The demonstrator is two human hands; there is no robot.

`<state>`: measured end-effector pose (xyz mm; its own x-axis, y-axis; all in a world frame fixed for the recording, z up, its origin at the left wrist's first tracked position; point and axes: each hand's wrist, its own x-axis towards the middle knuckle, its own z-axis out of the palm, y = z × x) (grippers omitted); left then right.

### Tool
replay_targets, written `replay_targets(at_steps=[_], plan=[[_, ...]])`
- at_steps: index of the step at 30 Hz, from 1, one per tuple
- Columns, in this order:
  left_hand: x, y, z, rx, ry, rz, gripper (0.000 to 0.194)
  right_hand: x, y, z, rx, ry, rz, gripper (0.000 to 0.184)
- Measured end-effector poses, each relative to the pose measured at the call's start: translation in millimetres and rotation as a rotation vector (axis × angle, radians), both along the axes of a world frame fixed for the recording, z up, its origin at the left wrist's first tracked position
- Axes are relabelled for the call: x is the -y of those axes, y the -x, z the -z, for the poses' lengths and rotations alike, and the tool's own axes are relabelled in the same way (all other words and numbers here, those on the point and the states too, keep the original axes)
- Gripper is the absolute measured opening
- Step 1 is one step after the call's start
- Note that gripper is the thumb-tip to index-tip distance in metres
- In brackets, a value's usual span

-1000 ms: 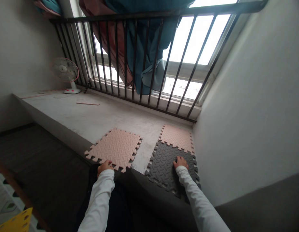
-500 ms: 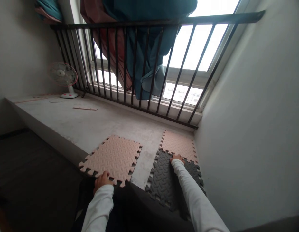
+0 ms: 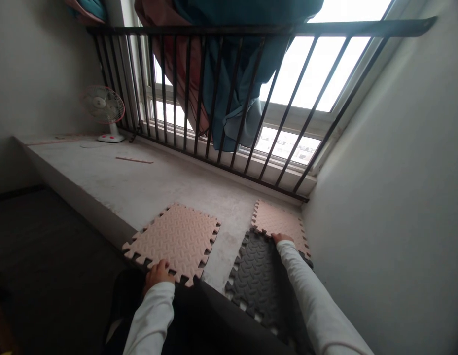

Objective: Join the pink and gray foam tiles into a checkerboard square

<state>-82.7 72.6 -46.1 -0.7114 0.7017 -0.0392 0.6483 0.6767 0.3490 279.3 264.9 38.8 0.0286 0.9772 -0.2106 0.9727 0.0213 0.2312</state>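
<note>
- A window fills the far end, with a dark metal railing of upright bars standing in front of it along the back of the ledge.
- A teal curtain and a reddish cloth hang behind the bars.
- A concrete ledge runs beneath the railing, meeting a pale wall on the right.
- A small white desk fan stands at the ledge's far left, and a thin wooden strip lies on the concrete nearer the middle.
- Three interlocking foam mats sit at the ledge's near edge. A pink mat lies alone on the left; a dark grey mat and a second pink mat lie end to end on the right, well beside the first.
- The left grip rests on the near edge of the lone pink mat, fingers slightly curled; whether it pinches the foam, I cannot tell.
- The right grip lies at the seam between the grey mat and the second pink mat, touching both; it looks nearly flat, and I cannot tell whether it holds either mat.
- White sleeves cover both forearms.
</note>
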Motion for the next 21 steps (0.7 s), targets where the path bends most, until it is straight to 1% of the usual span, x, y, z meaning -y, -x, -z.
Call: replay_targets(at_steps=[4, 7, 9, 11, 13, 14, 16, 18, 20, 21], plan=[[0, -1, -0.2, 0.020, -0.016, -0.011, 0.024, -1, -9, -13.9, 0.037, -0.024, 0.004, 0.034], [0, -2, -1.1, 0.051, -0.036, -0.013, 0.024, -3, -21, -35.6, 0.020, -0.169, 0.085, 0.036], [0, -4, -2.8, 0.058, -0.033, -0.013, 0.025, -4, -33, -57.9, -0.002, -0.281, 0.154, 0.037], [-1, -5, -4.6, 0.066, -0.022, -0.014, 0.026, -6, -43, -85.3, -0.023, -0.390, 0.211, 0.038], [-2, -7, -5.5, 0.084, -0.015, -0.015, 0.027, -9, -51, -115.1, -0.031, -0.534, 0.230, 0.039], [-3, -8, -5.4, 0.095, -0.019, -0.015, 0.028, -11, -52, -129.8, -0.026, -0.613, 0.217, 0.039], [-5, -11, -4.2, 0.116, -0.051, -0.004, 0.029, -15, -48, -156.7, 0.012, -0.727, 0.128, 0.039], [-6, -14, -2.2, 0.134, -0.105, 0.017, 0.031, -16, -32, -177.8, 0.060, -0.796, -0.010, 0.035], [-8, -19, 0.2, 0.154, -0.153, 0.026, 0.033, -12, -2, -190.5, 0.093, -0.855, -0.181, 0.030], [-9, -21, 1.5, 0.163, -0.170, 0.020, 0.034, -7, 18, -192.9, 0.100, -0.882, -0.287, 0.028]])
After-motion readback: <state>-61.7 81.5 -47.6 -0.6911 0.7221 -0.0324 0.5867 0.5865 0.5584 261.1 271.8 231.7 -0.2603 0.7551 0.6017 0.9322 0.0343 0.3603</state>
